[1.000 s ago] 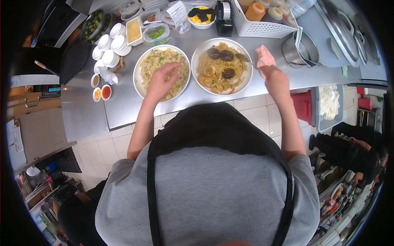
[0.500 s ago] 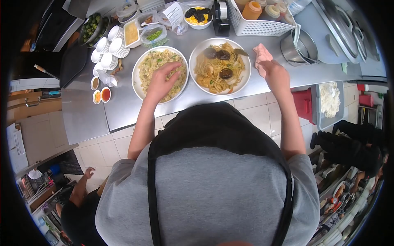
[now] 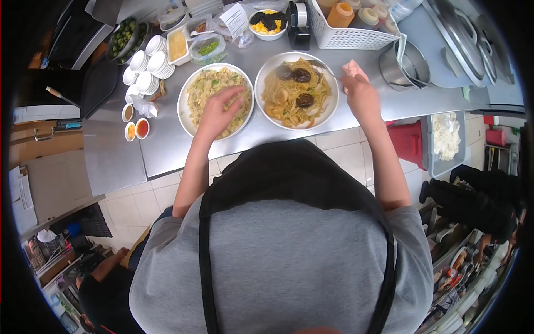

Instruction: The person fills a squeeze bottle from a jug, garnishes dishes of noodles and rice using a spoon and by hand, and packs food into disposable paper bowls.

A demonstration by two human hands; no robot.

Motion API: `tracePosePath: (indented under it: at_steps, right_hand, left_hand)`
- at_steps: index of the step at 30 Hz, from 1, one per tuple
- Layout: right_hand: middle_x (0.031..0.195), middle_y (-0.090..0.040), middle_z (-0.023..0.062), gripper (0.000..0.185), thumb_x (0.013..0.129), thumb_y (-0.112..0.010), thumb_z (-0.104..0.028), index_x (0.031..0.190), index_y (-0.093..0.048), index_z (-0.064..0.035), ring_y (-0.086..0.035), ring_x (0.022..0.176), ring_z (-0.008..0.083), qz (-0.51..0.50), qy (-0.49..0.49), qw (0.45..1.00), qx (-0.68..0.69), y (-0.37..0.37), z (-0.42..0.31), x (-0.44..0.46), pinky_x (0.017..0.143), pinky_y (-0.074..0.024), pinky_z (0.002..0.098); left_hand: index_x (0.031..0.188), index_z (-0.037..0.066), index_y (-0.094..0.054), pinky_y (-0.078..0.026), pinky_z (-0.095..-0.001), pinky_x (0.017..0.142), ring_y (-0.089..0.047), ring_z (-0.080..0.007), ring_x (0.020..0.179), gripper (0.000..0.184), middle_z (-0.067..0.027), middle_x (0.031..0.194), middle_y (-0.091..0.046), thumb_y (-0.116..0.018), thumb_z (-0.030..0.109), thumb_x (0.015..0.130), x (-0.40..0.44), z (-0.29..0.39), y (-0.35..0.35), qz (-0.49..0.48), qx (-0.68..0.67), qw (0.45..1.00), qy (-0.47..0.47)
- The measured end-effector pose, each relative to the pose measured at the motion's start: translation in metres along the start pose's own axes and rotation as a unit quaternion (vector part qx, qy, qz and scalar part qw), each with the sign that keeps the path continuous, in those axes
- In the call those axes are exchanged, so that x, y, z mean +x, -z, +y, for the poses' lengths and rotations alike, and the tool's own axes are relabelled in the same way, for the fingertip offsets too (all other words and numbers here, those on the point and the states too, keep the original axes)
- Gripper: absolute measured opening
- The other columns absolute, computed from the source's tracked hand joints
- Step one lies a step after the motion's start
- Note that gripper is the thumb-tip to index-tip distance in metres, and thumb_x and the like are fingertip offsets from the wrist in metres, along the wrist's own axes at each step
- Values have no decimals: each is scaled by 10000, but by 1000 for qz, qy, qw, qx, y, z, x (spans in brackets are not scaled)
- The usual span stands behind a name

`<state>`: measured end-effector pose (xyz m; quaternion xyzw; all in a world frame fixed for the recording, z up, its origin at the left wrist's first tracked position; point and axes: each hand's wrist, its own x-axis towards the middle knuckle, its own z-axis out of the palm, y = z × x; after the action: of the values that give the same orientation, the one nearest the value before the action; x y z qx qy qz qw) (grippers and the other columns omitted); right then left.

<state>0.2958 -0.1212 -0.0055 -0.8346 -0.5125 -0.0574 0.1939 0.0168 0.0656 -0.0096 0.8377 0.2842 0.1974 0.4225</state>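
Observation:
My left hand [image 3: 222,111] hovers over a round white plate [image 3: 183,115] of fried rice [image 3: 202,87], its thumb and fingers apart and holding nothing. Beside it stands a second white plate [image 3: 332,103], heaped with noodles [image 3: 282,100] and dark, mushroom-like pieces [image 3: 305,101]. A metal utensil [image 3: 321,66] rests on that plate's upper right side. My right hand [image 3: 362,101] is closed on a pink cloth [image 3: 354,68] at the right rim of the noodle plate. The hand covers the lower part of the cloth.
Stacked white cups [image 3: 160,62], sauce cups [image 3: 143,128] and a tub of chopped greens [image 3: 208,49] stand to the left. Behind are a bowl with egg [image 3: 268,25] and a white basket [image 3: 356,39] of bottles. A metal pot [image 3: 397,72] is at the right; co-workers are nearby.
My right hand has moved left with the pink cloth, closer to the noodle plate. The utensil on that plate has shifted slightly. My left hand has barely moved. A co-worker's arm at lower left has dropped.

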Motion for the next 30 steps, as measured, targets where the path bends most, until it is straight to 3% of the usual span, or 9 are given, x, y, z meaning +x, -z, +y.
tracePosePath:
  at_steps: [5,8,12,15,18,22,24,25,30]
  right_hand:
    - [912,-619,158,171,802,-543,-89,936,-649,-89,-592,793,337,58,-54,990,114,55,34,-3,672,-461,380]
    - [878,-616,168,173,814,-537,-64,954,-638,-56,-605,776,303,92,-156,976,119,98,50,-5,684,-458,334]
    - [863,-615,146,156,800,-548,-50,924,-644,-36,-597,762,282,28,-160,980,111,123,47,-17,670,-441,333]
    - [792,-596,128,178,767,-557,-30,906,-661,-75,-559,728,301,-167,-66,975,129,122,26,-21,659,-424,351]
    - [802,-598,114,157,756,-587,-61,880,-676,-101,-567,776,298,-231,8,963,139,99,9,-20,696,-430,373]
    - [813,-603,103,145,762,-594,-88,879,-678,-110,-571,799,289,-198,43,968,146,76,-6,-7,714,-433,372]
    - [822,-606,98,143,777,-583,-94,890,-672,-108,-574,797,289,-97,63,980,165,67,-7,-1,706,-434,374]
    - [822,-606,98,143,777,-583,-94,890,-672,-108,-574,797,289,-98,64,979,166,68,-7,1,706,-434,374]
    - [842,-607,111,151,789,-573,-92,904,-669,-115,-578,785,298,-91,-23,983,160,67,-5,5,702,-440,378]
  left_hand:
    - [1048,47,-600,-465,-326,771,-584,-255,947,256,-122,1063,-600,-577,136,809,4,-1,0,0,-1,1000,-23]
    - [1046,47,-600,-460,-335,785,-576,-267,963,252,-128,1065,-598,-573,129,810,5,5,0,-4,4,1000,-11]
    - [1042,44,-600,-456,-337,800,-574,-275,964,254,-131,1065,-597,-577,125,803,2,5,-1,6,36,999,-15]
    - [1040,38,-599,-453,-334,807,-575,-276,963,257,-134,1064,-596,-578,121,798,2,6,-2,9,33,999,-18]
    - [1039,32,-598,-451,-333,814,-575,-279,961,259,-140,1063,-596,-578,117,795,3,7,-4,9,22,1000,-16]
    - [1038,29,-598,-451,-334,815,-577,-280,957,260,-143,1062,-595,-580,110,792,3,10,-4,9,12,1000,-13]
    - [1038,29,-598,-455,-333,805,-581,-276,949,260,-142,1060,-596,-581,109,791,2,12,-3,11,13,1000,-18]
    - [1038,29,-598,-458,-331,795,-585,-271,941,260,-141,1058,-597,-582,108,791,1,12,-2,13,14,1000,-24]
    - [1036,28,-598,-467,-327,766,-595,-255,911,256,-136,1046,-602,-584,107,793,-4,7,0,18,19,1000,-11]
